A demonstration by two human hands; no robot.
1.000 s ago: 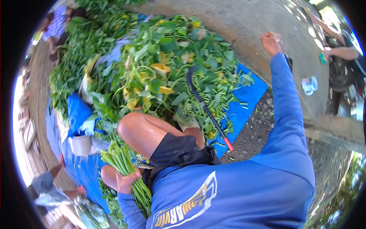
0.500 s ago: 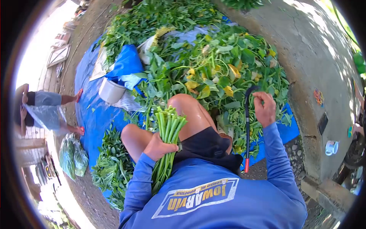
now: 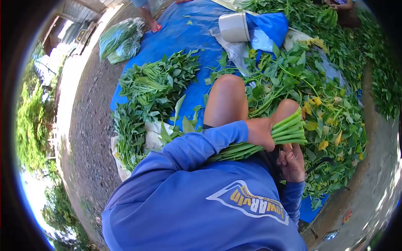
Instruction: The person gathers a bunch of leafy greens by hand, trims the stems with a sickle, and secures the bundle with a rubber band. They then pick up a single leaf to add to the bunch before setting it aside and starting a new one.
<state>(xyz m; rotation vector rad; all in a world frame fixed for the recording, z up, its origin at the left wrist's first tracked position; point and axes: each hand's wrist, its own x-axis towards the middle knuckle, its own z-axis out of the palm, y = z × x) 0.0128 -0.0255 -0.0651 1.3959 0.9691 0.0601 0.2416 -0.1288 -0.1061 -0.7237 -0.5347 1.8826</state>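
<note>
My left hand [image 3: 260, 133] is wrapped around a bundle of leafy green stems [image 3: 289, 129], gripping it a little behind the cut ends. The stems lie across my lap, partly covered by my left sleeve. Close against the underside of the bundle is my right hand [image 3: 293, 163], its fingers curled in. Whether it holds anything small cannot be made out. Beyond my knees spreads a loose heap of leafy vines [image 3: 335, 125] with some yellow leaves. On my left, a pile of sorted leafy greens [image 3: 155, 83] rests on the blue tarp [image 3: 184, 37].
A white bucket [image 3: 233, 27] lies tipped beside a blue bag [image 3: 272, 26] on the tarp. Plastic-bagged greens [image 3: 122, 39] sit on the ground at far left. Another person's foot [image 3: 155, 26] shows at the tarp's edge, and another person's hand [image 3: 335, 6] at top right.
My view has turned to the left. The bundle has tipped from upright to nearly level, cut ends pointing right. My right hand has come from beside the black hooked tool to the bundle.
</note>
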